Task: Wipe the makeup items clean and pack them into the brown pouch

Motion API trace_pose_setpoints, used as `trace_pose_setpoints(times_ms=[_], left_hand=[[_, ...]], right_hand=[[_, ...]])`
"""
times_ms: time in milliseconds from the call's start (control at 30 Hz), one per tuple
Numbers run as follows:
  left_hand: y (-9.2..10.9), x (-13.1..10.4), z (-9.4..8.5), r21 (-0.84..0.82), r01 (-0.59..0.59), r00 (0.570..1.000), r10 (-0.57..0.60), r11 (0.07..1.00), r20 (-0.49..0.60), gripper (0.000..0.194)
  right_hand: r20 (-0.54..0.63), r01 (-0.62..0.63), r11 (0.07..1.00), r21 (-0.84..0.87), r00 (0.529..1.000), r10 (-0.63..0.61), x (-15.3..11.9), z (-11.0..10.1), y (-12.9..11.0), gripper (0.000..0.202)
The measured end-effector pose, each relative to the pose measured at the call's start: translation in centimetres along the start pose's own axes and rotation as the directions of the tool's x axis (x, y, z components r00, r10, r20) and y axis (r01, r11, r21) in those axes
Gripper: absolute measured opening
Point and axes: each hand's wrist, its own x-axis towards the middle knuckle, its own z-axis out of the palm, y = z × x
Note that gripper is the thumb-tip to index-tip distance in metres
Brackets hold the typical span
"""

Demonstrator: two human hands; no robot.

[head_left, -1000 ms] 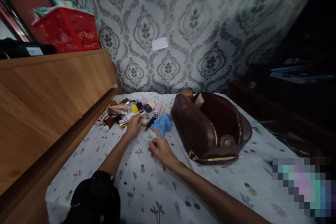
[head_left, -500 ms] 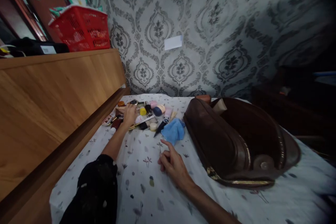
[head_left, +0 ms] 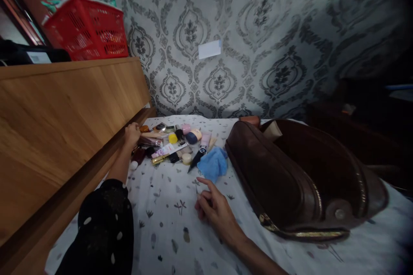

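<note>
At the left end of a spread of cosmetics, my left hand [head_left: 131, 134] is beside the wooden board with its fingers curled; what is under them is hidden. My right hand [head_left: 214, 208] is over the sheet, below a blue cloth [head_left: 213, 163]. Its index finger points out and the others are curled around something thin and pale, too small to make out. The pile includes a yellow-capped item [head_left: 173, 138], a pink and white tube [head_left: 163, 151], a gold tube [head_left: 159, 160], a round pale jar [head_left: 186, 158] and a dark-capped bottle [head_left: 193, 136].
A large brown bag [head_left: 274, 176] lies unzipped on the patterned sheet [head_left: 174, 232] at the right. Along the left runs a wooden headboard [head_left: 74, 111], with a red basket [head_left: 93, 30] on top. Behind is a patterned wall [head_left: 222, 13] with a white paper [head_left: 209, 49].
My left hand has moved left across the cosmetics to the pile's edge, uncovering tubes. My right hand has barely moved. The view has shifted slightly.
</note>
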Motion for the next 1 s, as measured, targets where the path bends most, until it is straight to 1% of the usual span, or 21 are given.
trace_pose_setpoints(times_ms=[67, 133, 200, 267, 367, 500, 600, 667, 700, 767, 867, 933, 1000], left_hand=[[-0.9, 0.5, -0.5, -0.016, 0.016, 1.000, -0.016, 1.000, 0.027, 0.035], [-1.2, 0.7, -0.9, -0.034, 0.007, 0.999, -0.006, 0.999, 0.051, 0.034], [-0.7, 0.6, -1.0, -0.055, -0.028, 0.998, 0.032, 0.998, 0.062, 0.032], [0.7, 0.3, -0.7, -0.080, -0.095, 0.993, 0.100, 0.992, 0.066, 0.031], [4.4, -0.4, 0.5, -0.128, -0.236, 0.965, 0.248, 0.963, 0.087, 0.033], [10.7, -1.2, 3.2, -0.197, -0.404, 0.889, 0.434, 0.893, 0.145, 0.034], [14.7, -1.5, 5.1, -0.231, -0.447, 0.848, 0.491, 0.864, 0.201, 0.032], [16.6, -1.4, 6.0, -0.240, -0.441, 0.832, 0.494, 0.865, 0.253, 0.033], [17.2, -1.3, 6.3, -0.244, -0.437, 0.821, 0.494, 0.866, 0.285, 0.037], [17.8, -0.9, 6.6, -0.244, -0.426, 0.793, 0.489, 0.871, 0.362, 0.034], [18.0, -0.4, 6.5, -0.242, -0.414, 0.762, 0.479, 0.878, 0.436, 0.031], [17.9, -0.3, 6.3, -0.237, -0.402, 0.756, 0.467, 0.884, 0.458, 0.028], [18.1, -0.5, 6.0, -0.234, -0.389, 0.766, 0.453, 0.891, 0.455, 0.030]], right_hand=[[-0.002, -0.009, 1.000, 0.016, 1.000, 0.009, 0.1, 0.0, 0.0, 0.057], [-0.004, -0.020, 1.000, 0.024, 1.000, 0.020, 0.1, 0.0, 0.0, 0.058], [-0.009, -0.024, 0.999, 0.029, 1.000, 0.025, 0.1, 0.0, 0.0, 0.058], [-0.008, -0.017, 0.999, 0.031, 1.000, 0.017, 0.1, 0.1, 0.0, 0.058], [0.003, 0.001, 1.000, 0.017, 1.000, -0.001, 0.1, 0.1, 0.1, 0.056], [0.002, 0.005, 1.000, 0.021, 1.000, -0.005, 0.0, 0.2, 0.0, 0.052], [-0.009, 0.003, 0.998, 0.069, 1.000, -0.002, -0.1, 0.4, 0.2, 0.048], [-0.013, 0.004, 0.995, 0.095, 1.000, -0.002, 0.0, 0.5, 0.5, 0.045], [-0.008, 0.005, 0.995, 0.100, 1.000, -0.004, 0.0, 0.5, 0.6, 0.044], [-0.006, 0.021, 0.997, 0.080, 1.000, -0.021, 0.0, 0.5, 0.7, 0.043], [-0.009, 0.039, 0.999, 0.022, 0.999, -0.038, -0.1, 0.2, 0.4, 0.043], [-0.011, 0.029, 1.000, -0.005, 1.000, -0.029, -0.3, 0.1, 0.0, 0.043], [-0.017, 0.023, 0.999, -0.022, 1.000, -0.024, -0.4, -0.1, -0.2, 0.044]])
